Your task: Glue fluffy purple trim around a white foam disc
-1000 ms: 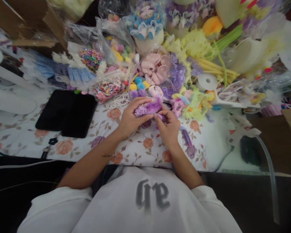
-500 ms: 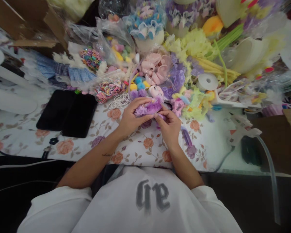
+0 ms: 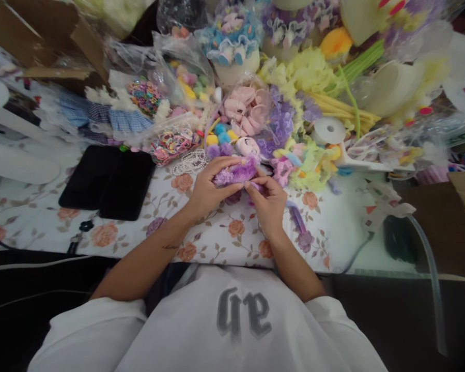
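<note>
My left hand (image 3: 207, 190) is wrapped round a small doll in a fuzzy purple dress (image 3: 236, 173), held just above the flowered tablecloth (image 3: 147, 227). The doll's pale head (image 3: 245, 147) points away from me. My right hand (image 3: 269, 200) pinches the near right edge of the purple dress with thumb and fingers closed. The two hands touch at the doll. What the right fingertips grip beyond the fabric is too small to make out.
Two black flat cases (image 3: 108, 181) lie at the left. Bags of coloured hair ties (image 3: 172, 142), pink doll parts (image 3: 246, 108), purple and yellow-green frills, a white tape roll (image 3: 329, 129) and a glue gun (image 3: 383, 209) crowd the back and right. Cardboard boxes stand at both far sides.
Almost nothing has moved. My right fingers have shifted slightly along the doll's dress, and my view has tilted a little.
</note>
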`<state>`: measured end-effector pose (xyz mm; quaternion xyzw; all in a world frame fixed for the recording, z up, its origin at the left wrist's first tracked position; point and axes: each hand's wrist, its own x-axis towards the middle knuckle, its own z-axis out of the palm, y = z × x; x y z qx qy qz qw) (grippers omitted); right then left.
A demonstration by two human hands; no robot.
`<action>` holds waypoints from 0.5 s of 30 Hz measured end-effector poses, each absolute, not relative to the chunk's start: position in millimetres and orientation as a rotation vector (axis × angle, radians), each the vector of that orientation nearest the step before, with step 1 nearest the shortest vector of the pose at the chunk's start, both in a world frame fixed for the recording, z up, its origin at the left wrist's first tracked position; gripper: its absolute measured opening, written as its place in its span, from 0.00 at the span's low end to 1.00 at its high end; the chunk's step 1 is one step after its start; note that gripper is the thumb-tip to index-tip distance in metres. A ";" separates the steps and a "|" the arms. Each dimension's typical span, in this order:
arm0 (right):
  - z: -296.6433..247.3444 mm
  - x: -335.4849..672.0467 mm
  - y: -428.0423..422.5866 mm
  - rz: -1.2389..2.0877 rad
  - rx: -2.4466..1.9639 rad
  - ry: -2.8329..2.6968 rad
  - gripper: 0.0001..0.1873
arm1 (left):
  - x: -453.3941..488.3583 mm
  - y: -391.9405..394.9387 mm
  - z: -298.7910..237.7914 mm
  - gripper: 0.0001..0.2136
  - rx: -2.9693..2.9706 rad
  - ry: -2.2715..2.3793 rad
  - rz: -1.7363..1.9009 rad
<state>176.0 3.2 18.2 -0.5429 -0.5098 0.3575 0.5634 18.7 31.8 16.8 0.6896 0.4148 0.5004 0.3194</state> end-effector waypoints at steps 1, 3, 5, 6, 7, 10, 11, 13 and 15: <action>17.6 176.1 3.2 0.841 -1.276 -1.204 0.07 | 18.6 32.0 16.7 0.21 1.815 1.093 1.312; 16.3 176.6 3.2 0.850 -1.268 -1.205 0.07 | 18.4 32.3 16.3 0.21 1.818 1.104 1.304; 15.3 176.9 3.2 0.864 -1.264 -1.204 0.07 | 18.3 32.4 16.1 0.22 1.820 1.108 1.306; 15.0 176.8 3.2 0.869 -1.264 -1.202 0.07 | 18.3 32.4 16.0 0.22 1.822 1.108 1.308; 14.9 176.7 3.2 0.874 -1.263 -1.200 0.07 | 18.4 32.3 15.9 0.22 1.821 1.109 1.312; 15.6 175.8 2.9 0.883 -1.254 -1.180 0.07 | 18.8 32.1 15.4 0.21 1.820 1.101 1.333; 16.0 175.5 2.8 0.889 -1.252 -1.173 0.07 | 18.9 32.1 15.2 0.21 1.822 1.097 1.337; 16.6 175.2 2.7 0.890 -1.255 -1.166 0.07 | 19.0 32.2 14.7 0.21 1.825 1.090 1.336; 17.0 175.4 2.7 0.874 -1.268 -1.166 0.07 | 18.9 32.3 14.3 0.21 1.836 1.083 1.316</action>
